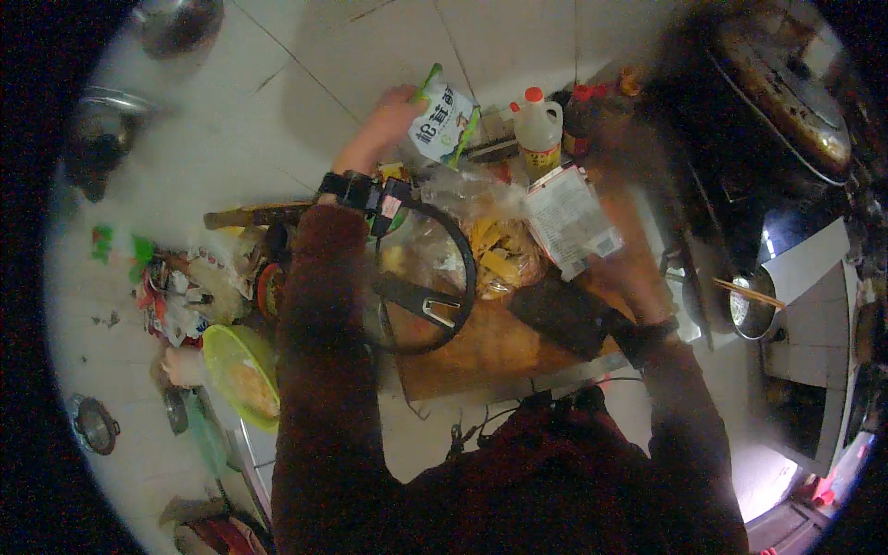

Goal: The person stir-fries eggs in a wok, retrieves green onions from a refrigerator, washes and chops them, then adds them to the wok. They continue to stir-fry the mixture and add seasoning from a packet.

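My left hand (pixel 397 116) grips a white and green printed pouch (pixel 446 119) by its edge, raised near the tiled wall. In my right hand (pixel 628 274) is a white printed packet (pixel 570 216) with a red edge; that hand is blurred. Between my forearms lies a round glass lid (pixel 470 281) with a black rim and a dark strap-like handle. Beside it, a clear plastic bag holds yellow food pieces (pixel 498 258) on the brown wooden surface (pixel 472 361). A flat dark object (pixel 560 311), its kind unclear, lies below the packet.
A plastic jug (pixel 538 132) with a red cap stands at the wall. On the right are a pan (pixel 752 319) with chopsticks (pixel 749 292) and a stained metal lid (pixel 791 104). To the left, a yellow-green basin (pixel 239 374) stands near several plastic bags (pixel 201 295).
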{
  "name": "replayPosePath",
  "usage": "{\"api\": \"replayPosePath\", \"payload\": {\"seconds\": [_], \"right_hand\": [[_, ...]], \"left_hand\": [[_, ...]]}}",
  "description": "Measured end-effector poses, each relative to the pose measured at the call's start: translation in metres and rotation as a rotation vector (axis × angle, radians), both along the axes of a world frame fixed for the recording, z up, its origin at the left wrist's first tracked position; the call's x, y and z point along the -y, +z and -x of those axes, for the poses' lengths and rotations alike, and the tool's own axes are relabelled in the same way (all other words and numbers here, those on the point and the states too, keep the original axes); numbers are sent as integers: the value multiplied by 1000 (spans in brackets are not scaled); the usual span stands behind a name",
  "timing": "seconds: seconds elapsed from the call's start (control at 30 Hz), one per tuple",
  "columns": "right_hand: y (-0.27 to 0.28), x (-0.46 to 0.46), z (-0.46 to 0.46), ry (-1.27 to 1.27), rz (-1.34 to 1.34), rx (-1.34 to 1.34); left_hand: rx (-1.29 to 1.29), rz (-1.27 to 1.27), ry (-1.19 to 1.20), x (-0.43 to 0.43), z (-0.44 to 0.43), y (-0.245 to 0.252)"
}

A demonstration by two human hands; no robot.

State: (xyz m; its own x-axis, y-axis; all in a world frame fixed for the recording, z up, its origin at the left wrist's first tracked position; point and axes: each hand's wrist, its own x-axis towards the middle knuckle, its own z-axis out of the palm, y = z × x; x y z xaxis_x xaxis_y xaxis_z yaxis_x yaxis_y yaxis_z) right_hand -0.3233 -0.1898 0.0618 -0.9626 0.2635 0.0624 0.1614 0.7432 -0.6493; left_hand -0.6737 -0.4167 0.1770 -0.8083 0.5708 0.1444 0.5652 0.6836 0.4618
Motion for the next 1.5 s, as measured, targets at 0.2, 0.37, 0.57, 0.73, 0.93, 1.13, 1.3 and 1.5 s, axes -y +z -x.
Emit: {"api": "replayPosePath", "payload": {"seconds": [0.2,0.37,0.57,0.73,0.93,1.13,1.3,1.5], "right_hand": [[66,42,-12,225,1096,-25],[98,59,-89,392,1606,-137],[100,-35,-271,236,1324,-92],[94,-141,-385,-100,1350,-113],[98,-254,-435,-288,1211,-188],[135,-374,-425,-338,1183,-338],[215,-506,-390,-322,615,-401],[314,-672,-319,-85,20,-250]], "left_hand": [[353,-174,-209,-13,-115,97],[696,-447,-428,-26,-286,113],[655,-507,-221,-89,-474,63],[630,-498,-303,-208,-568,26],[285,-314,-408,-369,-590,35],[534,-929,-413,-482,-594,59],[693,-1098,-385,-534,-599,51],[1007,-801,-458,-598,-619,19]]}}
